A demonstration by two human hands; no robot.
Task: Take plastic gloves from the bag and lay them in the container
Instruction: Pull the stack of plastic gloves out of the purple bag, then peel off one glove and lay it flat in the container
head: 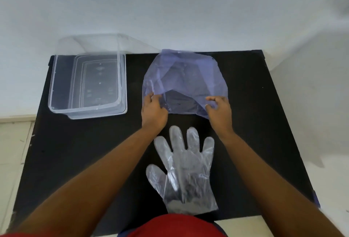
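Both hands (154, 113) (220, 111) forward, fingers (210, 98) pinched (arms extended).

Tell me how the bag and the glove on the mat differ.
The bag is purple-tinted; the glove is clear. The bag is held at its mouth by the left hand and right hand; the glove lies flat, untouched. Both are thin plastic.
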